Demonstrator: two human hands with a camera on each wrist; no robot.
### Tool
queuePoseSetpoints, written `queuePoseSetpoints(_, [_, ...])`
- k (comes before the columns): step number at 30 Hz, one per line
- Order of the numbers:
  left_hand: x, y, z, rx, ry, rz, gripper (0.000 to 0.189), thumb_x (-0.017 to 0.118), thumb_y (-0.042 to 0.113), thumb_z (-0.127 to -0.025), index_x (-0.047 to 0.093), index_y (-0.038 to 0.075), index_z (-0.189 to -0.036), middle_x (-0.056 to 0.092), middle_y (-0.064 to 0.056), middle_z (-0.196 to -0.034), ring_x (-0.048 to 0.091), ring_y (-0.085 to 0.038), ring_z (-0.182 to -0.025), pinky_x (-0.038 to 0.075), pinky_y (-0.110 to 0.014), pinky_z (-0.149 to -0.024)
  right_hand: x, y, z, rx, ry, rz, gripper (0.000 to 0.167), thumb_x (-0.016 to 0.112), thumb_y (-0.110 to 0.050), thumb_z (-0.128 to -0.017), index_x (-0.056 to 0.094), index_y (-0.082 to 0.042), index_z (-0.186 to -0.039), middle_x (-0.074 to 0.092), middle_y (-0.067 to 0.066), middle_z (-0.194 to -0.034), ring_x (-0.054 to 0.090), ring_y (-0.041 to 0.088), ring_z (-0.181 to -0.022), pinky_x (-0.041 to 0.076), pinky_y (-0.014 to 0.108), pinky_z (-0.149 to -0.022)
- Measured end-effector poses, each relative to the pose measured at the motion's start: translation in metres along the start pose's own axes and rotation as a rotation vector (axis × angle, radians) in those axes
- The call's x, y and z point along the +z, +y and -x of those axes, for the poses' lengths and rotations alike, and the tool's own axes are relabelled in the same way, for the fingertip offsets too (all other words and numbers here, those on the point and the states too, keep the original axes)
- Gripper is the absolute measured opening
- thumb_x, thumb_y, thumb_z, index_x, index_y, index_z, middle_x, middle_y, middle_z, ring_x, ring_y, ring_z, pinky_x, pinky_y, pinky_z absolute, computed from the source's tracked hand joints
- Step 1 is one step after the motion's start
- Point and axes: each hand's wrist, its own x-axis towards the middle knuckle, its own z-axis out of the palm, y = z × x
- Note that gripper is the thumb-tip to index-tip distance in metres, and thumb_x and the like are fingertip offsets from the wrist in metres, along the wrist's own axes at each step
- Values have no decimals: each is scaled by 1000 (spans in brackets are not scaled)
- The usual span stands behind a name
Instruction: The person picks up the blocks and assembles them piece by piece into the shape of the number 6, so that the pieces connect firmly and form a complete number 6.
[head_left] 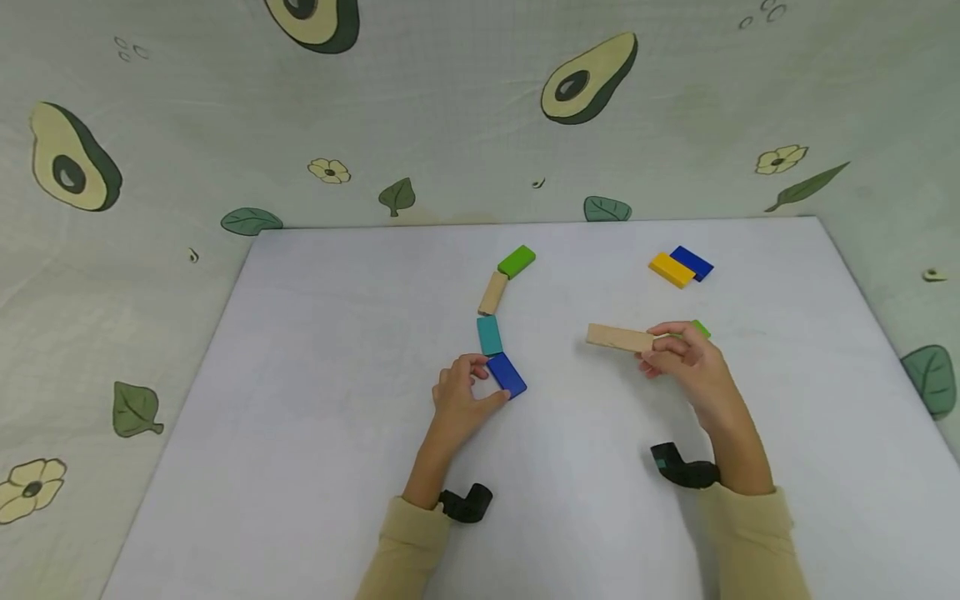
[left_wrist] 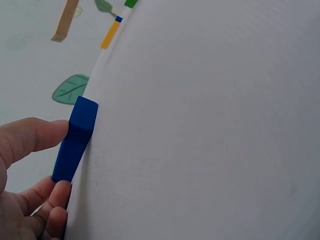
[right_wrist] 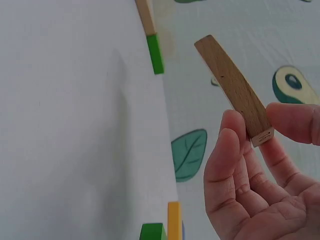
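Note:
My left hand point(head_left: 459, 402) pinches a blue block point(head_left: 507, 376) at its two ends, thumb at the near end and fingers at the far one. This block point(left_wrist: 77, 137) lies low against the white tabletop. Its far end meets a teal block point(head_left: 490, 335), followed by a natural wood block point(head_left: 492, 293) and a green block point(head_left: 517, 262), together in a curved line. Raised over the table, my right hand point(head_left: 688, 360) grips a longer plain wooden block point(head_left: 619, 337) by one end between thumb and fingers. In the right wrist view this wooden block point(right_wrist: 232, 82) points away from the palm.
At the back right, a yellow block point(head_left: 671, 270) lies against a dark blue block point(head_left: 692, 263). Another green block point(head_left: 701, 328) is partly hidden behind my right hand. The white table point(head_left: 337, 467) ends at a cloth point(head_left: 450, 100) printed with avocados and leaves.

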Motion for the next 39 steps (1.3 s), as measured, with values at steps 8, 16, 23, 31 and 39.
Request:
queuePoseSetpoints(8, [0, 1, -1, 0, 0, -9, 50, 74, 25, -76, 49, 12, -118, 53, -2, -98, 43, -20, -96, 24, -43, -87, 20, -2, 4, 25, -134, 172, 20, 52, -3, -91, 47, 0, -110, 62, -5, -83, 63, 14, -72, 52, 23, -67])
queuePoseSetpoints(16, [0, 0, -1, -2, -2, -12, 51, 74, 26, -76, 49, 12, -118, 53, -2, -97, 42, -20, -96, 24, -43, -87, 33, 12, 1, 94, -229, 267, 26, 60, -6, -87, 49, 3, -109, 58, 3, -82, 59, 15, -70, 51, 27, -67])
queuePoseSetpoints(23, [0, -1, -2, 13, 6, -12, 51, 75, 25, -75, 49, 12, -117, 53, -2, -97, 42, -20, -95, 24, -41, -84, 43, 20, 1, 72, -297, 267, 24, 62, -4, -85, 51, 4, -104, 57, 9, -80, 57, 15, -65, 50, 27, -62])
queuePoseSetpoints(31, [1, 0, -3, 3, -1, -17, 51, 74, 25, -75, 48, 12, -118, 52, -2, -97, 42, -20, -96, 24, -41, -84, 45, 23, 1, 89, -351, 342, 26, 63, -4, -84, 49, 6, -103, 51, 9, -79, 50, 10, -63, 45, 22, -57])
queuePoseSetpoints(39, [1, 1, -2, -4, -2, -16, 51, 74, 25, -76, 48, 12, -118, 53, -3, -97, 42, -20, -97, 24, -42, -85, 47, 27, 2, 42, -347, 505, 19, 62, -5, -85, 53, 2, -101, 55, 8, -83, 49, 11, -72, 43, 20, -63])
